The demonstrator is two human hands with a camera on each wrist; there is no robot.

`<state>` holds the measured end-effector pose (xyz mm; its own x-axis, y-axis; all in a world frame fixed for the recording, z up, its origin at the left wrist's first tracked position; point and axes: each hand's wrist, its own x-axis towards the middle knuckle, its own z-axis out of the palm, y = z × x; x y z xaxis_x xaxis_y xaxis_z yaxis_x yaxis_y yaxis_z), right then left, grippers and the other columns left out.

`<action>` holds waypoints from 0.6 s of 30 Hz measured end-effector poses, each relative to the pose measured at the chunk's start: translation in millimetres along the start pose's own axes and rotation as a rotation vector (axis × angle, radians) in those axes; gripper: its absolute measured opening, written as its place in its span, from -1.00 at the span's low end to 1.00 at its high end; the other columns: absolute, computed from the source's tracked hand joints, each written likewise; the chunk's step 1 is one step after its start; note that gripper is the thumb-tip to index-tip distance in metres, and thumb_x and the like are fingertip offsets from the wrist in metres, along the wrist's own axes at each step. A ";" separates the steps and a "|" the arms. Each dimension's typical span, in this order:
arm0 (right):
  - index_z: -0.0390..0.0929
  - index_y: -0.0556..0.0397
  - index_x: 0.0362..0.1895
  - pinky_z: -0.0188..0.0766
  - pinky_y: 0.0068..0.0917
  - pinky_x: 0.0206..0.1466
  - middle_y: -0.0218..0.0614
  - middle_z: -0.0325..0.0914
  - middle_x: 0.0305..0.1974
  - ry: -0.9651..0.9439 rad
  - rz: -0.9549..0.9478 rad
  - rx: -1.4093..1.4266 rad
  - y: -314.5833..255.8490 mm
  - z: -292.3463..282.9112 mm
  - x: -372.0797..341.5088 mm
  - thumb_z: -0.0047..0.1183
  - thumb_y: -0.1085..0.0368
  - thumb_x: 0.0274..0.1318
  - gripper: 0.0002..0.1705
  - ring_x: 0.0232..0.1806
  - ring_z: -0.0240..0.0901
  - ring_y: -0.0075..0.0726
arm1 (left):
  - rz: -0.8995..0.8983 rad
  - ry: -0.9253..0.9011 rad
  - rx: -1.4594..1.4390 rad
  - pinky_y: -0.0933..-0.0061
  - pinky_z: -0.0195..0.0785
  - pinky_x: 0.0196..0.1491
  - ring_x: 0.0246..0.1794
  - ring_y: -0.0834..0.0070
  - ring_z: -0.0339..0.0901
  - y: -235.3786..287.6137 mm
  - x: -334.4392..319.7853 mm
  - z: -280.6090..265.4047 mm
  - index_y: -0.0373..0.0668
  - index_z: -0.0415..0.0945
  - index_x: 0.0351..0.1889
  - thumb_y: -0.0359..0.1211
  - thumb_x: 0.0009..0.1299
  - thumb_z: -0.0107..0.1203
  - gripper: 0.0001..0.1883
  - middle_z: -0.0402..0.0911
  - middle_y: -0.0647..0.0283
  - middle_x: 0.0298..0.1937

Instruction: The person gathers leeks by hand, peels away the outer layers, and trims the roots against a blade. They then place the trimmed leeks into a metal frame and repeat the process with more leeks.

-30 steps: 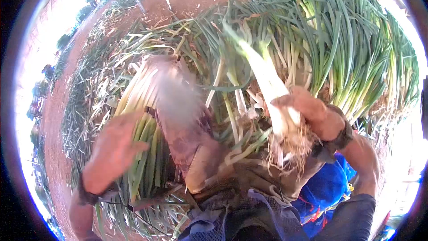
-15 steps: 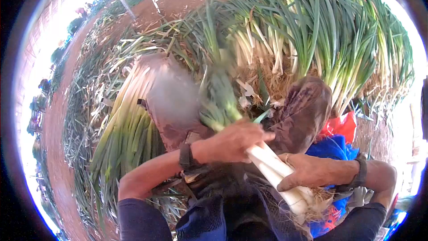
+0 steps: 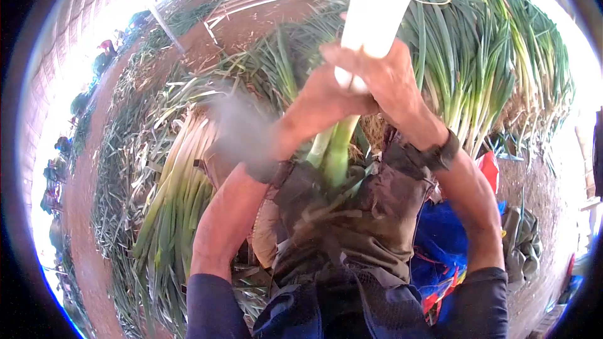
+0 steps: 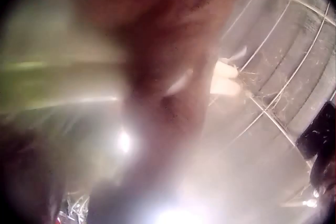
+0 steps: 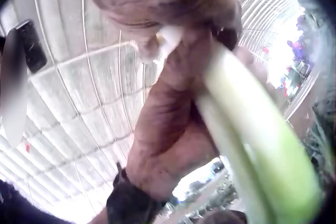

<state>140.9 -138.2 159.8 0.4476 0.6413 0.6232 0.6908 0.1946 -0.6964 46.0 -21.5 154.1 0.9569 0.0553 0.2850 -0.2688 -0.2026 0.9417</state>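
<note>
Both hands are raised in front of the body around a small bunch of leeks [image 3: 383,9], their white stems up and green parts hanging toward the lap. My left hand [image 3: 330,97] grips the stems from the left, just below my right hand [image 3: 396,78], which wraps around them from the other side. The hands overlap, hiding part of the stems. In the right wrist view, pale green leek stalks [image 5: 257,134] run down from the clasped hands. White stem ends [image 4: 226,79] stick out past the blurred fingers in the left wrist view.
A sorted pile of leeks [image 3: 176,194] lies by the left knee. A large heap of leeks [image 3: 477,56] stands at the back right, roots toward the body. Blue sacking [image 3: 440,232] lies beside the right thigh. Leaf scraps [image 3: 125,213] cover the ground on the left.
The right hand first held the leeks alone by their root end. The left hand then took hold of them across the lap, and both hands have lifted them up and forward, white ends upward.
</note>
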 end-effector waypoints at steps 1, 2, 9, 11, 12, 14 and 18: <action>0.53 0.26 0.05 0.56 -0.35 -0.05 -0.17 0.66 -0.11 0.037 0.089 0.146 -11.1 0.3 6.5 0.34 -0.08 0.08 -0.31 -0.18 0.59 -0.29 | 0.011 -0.041 -0.065 0.40 0.49 -0.02 -0.11 0.43 0.59 3.4 0.7 -0.4 -0.32 0.53 0.02 -0.40 0.19 0.35 -0.56 0.64 0.22 -0.18; 0.54 0.26 0.01 0.56 -0.37 -0.06 -0.17 0.65 -0.11 0.070 0.176 0.293 -21.8 -2.2 12.2 0.35 -0.05 0.08 -0.35 -0.19 0.59 -0.31 | 0.012 -0.039 -0.066 0.40 0.49 -0.02 -0.11 0.43 0.59 2.5 -0.9 -4.9 -0.32 0.53 0.02 -0.40 0.19 0.35 -0.56 0.64 0.22 -0.18; 0.61 0.22 -0.15 0.50 -0.46 -0.17 -0.27 0.63 -0.27 0.057 0.168 0.526 -9.6 -0.2 25.0 0.29 0.12 0.17 -0.61 -0.25 0.54 -0.41 | -0.085 0.091 0.229 0.48 0.49 -0.08 -0.15 0.53 0.59 -27.7 -31.7 -6.2 -0.29 0.50 0.11 -0.26 0.42 0.23 -0.60 0.65 0.24 -0.09; 0.62 0.22 -0.15 0.54 -0.44 -0.14 -0.26 0.64 -0.25 0.010 0.150 0.554 -13.0 -6.6 28.7 0.29 0.19 0.17 -0.67 -0.25 0.59 -0.37 | -0.059 0.127 0.168 0.47 0.52 -0.11 -0.17 0.51 0.62 -38.6 -36.5 -17.9 -0.29 0.50 0.12 -0.28 0.44 0.20 -0.63 0.67 0.20 -0.08; 0.58 0.24 -0.05 0.59 -0.38 -0.05 -0.13 0.66 -0.18 0.035 0.124 0.634 -7.0 -7.6 35.1 0.27 0.21 0.18 -0.62 -0.15 0.64 -0.25 | -0.031 0.157 0.113 0.46 0.56 -0.14 -0.18 0.48 0.65 -45.4 -38.3 -25.2 -0.28 0.50 0.12 -0.31 0.46 0.17 -0.65 0.68 0.16 -0.07; 0.55 0.25 0.01 0.61 -0.32 0.01 -0.04 0.66 -0.11 -0.065 0.108 0.759 -0.2 -26.5 45.5 0.26 0.25 0.18 -0.60 -0.08 0.65 -0.18 | -0.039 0.297 -0.043 0.46 0.60 -0.18 -0.12 0.41 0.69 -36.2 -41.9 -37.1 -0.26 0.49 0.14 -0.37 0.51 0.07 -0.71 0.69 0.11 -0.03; 0.47 0.22 0.15 0.60 -0.07 0.17 0.11 0.51 0.15 -0.246 0.139 0.815 -3.8 -50.4 61.8 0.19 0.22 0.25 -0.53 0.19 0.50 0.08 | 0.005 0.451 -0.007 0.37 0.61 -0.08 -0.05 0.34 0.68 -23.8 -42.9 -64.9 -0.24 0.49 0.16 -0.30 0.51 0.09 -0.68 0.67 0.07 0.04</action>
<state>194.6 -136.7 219.0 0.2973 0.8226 0.4846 -0.0263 0.5144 -0.8571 4.2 44.5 131.0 0.8126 0.4751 0.3374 -0.2753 -0.1974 0.9409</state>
